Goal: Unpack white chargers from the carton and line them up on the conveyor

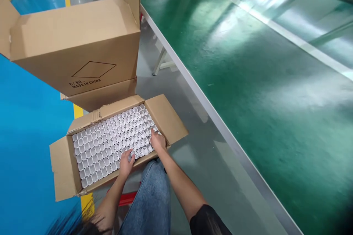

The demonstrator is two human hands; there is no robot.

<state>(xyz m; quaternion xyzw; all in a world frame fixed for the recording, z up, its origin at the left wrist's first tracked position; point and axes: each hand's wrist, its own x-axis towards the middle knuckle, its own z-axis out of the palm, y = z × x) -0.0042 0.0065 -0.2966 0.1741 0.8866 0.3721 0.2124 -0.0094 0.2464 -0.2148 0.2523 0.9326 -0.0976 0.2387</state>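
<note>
An open cardboard box (pixel 117 106) holds close rows of small white square-ended plastic pieces (pixel 95 150). Over its near edge my left hand (pixel 127 163) rests on the pieces, its thumb and fingers apart around a slightly raised one. Toward the right end of the same box lies my right hand (pixel 158 141), one finger stretched forward against the pieces near the wall. The rest of its fingers are partly hidden by the hand itself. I cannot see anything lifted clear of the rows by either hand.
A tall open carton (pixel 96 58) with printed lettering stands right behind the box. To the right runs a long green-topped table (pixel 248 117) with a pale metal edge. Part of a red stool (pixel 127 198) shows under the box, beside my jeans-covered leg (pixel 154 198).
</note>
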